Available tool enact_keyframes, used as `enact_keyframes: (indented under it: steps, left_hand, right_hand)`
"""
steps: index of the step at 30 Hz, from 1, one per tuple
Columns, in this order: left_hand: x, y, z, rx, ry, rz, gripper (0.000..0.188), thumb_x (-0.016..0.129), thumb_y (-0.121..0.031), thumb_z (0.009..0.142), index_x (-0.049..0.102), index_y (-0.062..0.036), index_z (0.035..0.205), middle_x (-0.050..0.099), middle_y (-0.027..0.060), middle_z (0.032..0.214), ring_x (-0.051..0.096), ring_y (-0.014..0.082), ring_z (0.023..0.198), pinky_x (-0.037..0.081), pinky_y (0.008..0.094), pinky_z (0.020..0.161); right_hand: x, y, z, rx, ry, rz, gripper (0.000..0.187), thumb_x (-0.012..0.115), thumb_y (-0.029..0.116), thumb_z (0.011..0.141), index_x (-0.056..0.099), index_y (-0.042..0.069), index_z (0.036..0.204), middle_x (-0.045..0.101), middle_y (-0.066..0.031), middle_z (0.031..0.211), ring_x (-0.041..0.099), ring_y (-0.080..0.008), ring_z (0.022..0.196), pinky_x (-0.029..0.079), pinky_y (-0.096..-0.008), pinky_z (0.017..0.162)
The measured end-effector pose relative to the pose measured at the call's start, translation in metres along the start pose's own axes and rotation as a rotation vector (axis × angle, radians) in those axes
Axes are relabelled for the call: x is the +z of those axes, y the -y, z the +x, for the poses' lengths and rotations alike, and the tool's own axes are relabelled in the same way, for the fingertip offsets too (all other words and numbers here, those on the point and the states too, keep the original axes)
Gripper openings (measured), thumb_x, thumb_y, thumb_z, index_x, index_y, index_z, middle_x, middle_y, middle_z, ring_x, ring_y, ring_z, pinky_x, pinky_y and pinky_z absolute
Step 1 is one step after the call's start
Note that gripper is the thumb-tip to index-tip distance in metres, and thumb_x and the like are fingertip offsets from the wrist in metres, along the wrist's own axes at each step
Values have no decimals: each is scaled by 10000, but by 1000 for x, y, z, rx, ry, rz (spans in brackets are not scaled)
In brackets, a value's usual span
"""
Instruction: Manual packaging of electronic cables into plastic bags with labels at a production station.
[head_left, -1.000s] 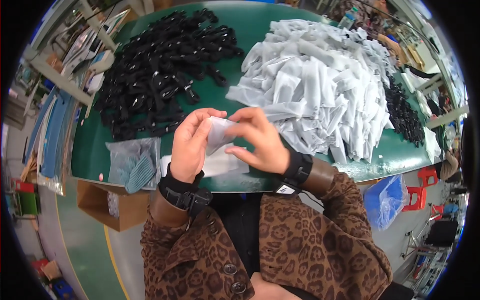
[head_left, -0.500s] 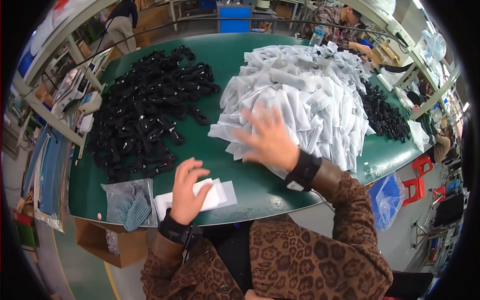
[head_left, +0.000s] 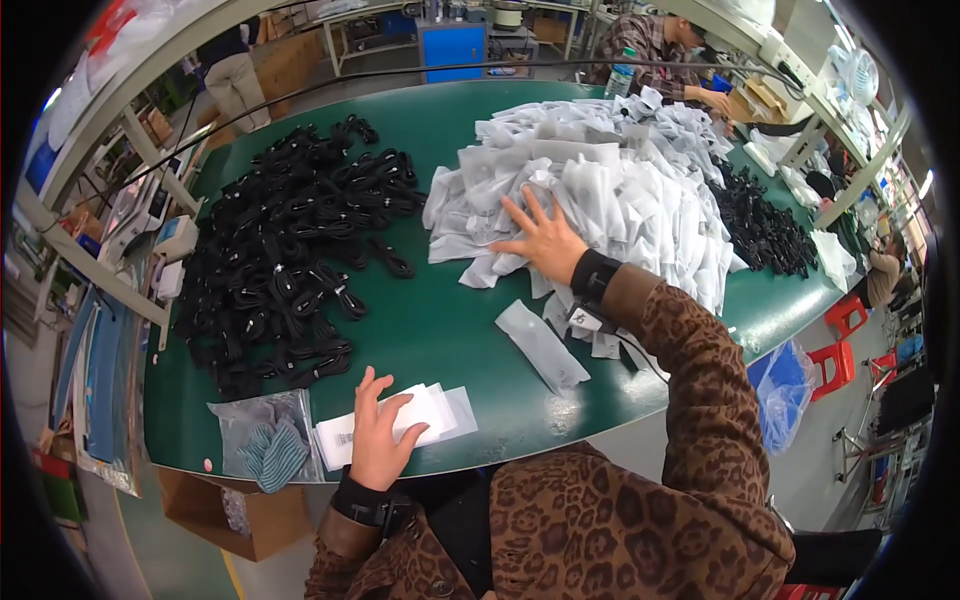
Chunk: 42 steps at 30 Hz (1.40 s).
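A large heap of frosted white pouches [head_left: 650, 205] covers the middle right of the green table. My right hand [head_left: 550, 243] lies on the near left side of this heap, its fingers spread wide. One pouch [head_left: 541, 348] lies by itself nearer to me, below that hand. My left hand [head_left: 380, 435] is over a small stack of white slips or flat bags [head_left: 430, 415] near the front edge; its fingers are apart and hold nothing. Whether it touches the stack I cannot tell. To the left is a big pile of coiled black cables [head_left: 300, 230].
A clear bag with striped blue cloth [head_left: 275, 452] sits at the front left edge, above an open cardboard box [head_left: 245, 520]. Smaller black coils [head_left: 765, 225] lie right of the heap. A bottle [head_left: 621, 75] stands at the back near a co-worker [head_left: 650, 45]. Red stools [head_left: 832, 368] stand right.
My right hand has moved forward onto the heap, and its near edge has shifted away from me. A single pouch now shows apart from it. My left hand stays by the stack.
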<state>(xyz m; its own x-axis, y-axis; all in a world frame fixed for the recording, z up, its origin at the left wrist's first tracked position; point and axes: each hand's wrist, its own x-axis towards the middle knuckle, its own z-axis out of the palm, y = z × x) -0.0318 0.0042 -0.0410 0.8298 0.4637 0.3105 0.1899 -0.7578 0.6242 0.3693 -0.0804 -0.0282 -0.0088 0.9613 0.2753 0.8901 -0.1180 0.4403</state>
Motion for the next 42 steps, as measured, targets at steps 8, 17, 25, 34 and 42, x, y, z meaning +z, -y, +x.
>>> enact_keyframes:
  steps: [8, 17, 25, 34, 42]
  left_hand:
    - [-8, 11, -9, -23, -13, -27, 420, 823, -133, 721, 623, -35, 1077, 447, 168, 1331, 325, 441, 1383, 291, 578, 1116]
    - [-16, 17, -16, -40, -20, -149, 404, 815, -130, 738, 628, -38, 1085, 454, 157, 1336, 338, 425, 1389, 298, 565, 1126]
    - [-19, 28, -20, -27, -10, -256, 369, 810, -74, 728, 650, -40, 1059, 510, 154, 1333, 367, 410, 1391, 363, 485, 1101]
    - [-19, 37, -27, -52, 85, -395, 374, 800, -67, 743, 657, -58, 1089, 530, 147, 1345, 387, 395, 1385, 376, 454, 1107]
    - [-25, 41, -18, -68, 107, -383, 348, 772, -28, 750, 652, -44, 1076, 551, 148, 1315, 419, 378, 1369, 399, 447, 1088]
  right_hand:
    - [13, -33, 21, 19, 80, -99, 648, 667, 169, 788, 511, 462, 1346, 178, -152, 1596, 187, -439, 1454, 307, -702, 1046]
    - [-57, -18, 69, 40, 510, 144, 567, 730, 324, 798, 556, 342, 1337, 353, -191, 1481, 403, -419, 1318, 425, -543, 1013]
    - [10, 11, 207, 175, 158, 817, 560, 609, 491, 897, 518, 225, 1382, 542, -274, 1231, 553, -444, 1118, 456, -461, 969]
    - [137, 41, 284, 463, 132, 677, 629, 494, 603, 927, 359, 338, 1481, 351, -261, 1495, 329, -514, 1349, 341, -547, 1090]
    - [115, 75, 240, 268, 27, 648, 533, 481, 506, 971, 385, 311, 1457, 354, -232, 1502, 324, -511, 1352, 323, -551, 1105]
